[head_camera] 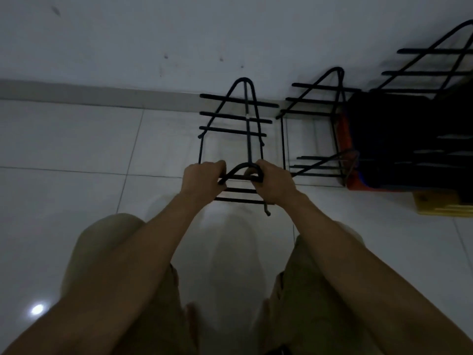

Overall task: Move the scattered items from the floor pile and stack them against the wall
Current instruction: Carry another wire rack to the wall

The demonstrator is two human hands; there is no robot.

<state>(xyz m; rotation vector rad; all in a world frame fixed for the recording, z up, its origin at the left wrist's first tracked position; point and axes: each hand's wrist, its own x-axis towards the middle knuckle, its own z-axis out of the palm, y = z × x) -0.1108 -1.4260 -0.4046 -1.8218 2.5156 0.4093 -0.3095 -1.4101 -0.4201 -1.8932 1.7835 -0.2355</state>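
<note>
Hands both curled round near arch of black wire rack (231, 129): left hand (203, 179), right hand (275, 183). Rack's far end at wall (128, 42). Second rack (316, 119) and third rack (435, 62) already against wall. Floor pile out of view; remainder unknown.

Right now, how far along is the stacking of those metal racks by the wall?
Done, it seems: two black wire racks already stand by the wall on the right. In hand: both hands, left and right, grip the near arched end of a third rack, whose far end reaches the wall. The floor pile is out of view, so what is left cannot be told.
</note>
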